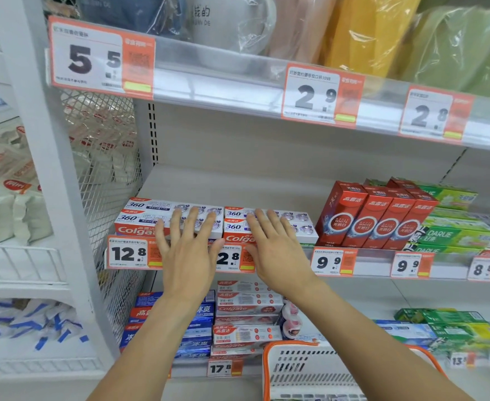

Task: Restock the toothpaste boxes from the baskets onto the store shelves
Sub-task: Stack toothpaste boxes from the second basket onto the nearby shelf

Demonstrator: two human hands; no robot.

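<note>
Nearest me, low in view, sits the white basket [310, 371] with its orange rim, by my right forearm; I cannot see what is left inside it. Going left to right on the middle shelf [377, 263]: my left hand [187, 250] lies flat, fingers [193, 219] spread wide and holding nothing, pressing the front of the left stack of toothpaste boxes [142, 219]; my right hand [275, 250] lies the same way, splayed and empty, on the neighbouring stack [296, 224]. Further right stand upright red boxes [377, 218], then green ones [455, 233]. I judge this to be squaring the stacks back from the edge. The risk, as I see it: an uneven push could skew the top boxes, or drive the right stack sideways into the red row, which stands just beside it and could topple. My wrists also cover the price tags [232, 259] and could knock them loose.
</note>
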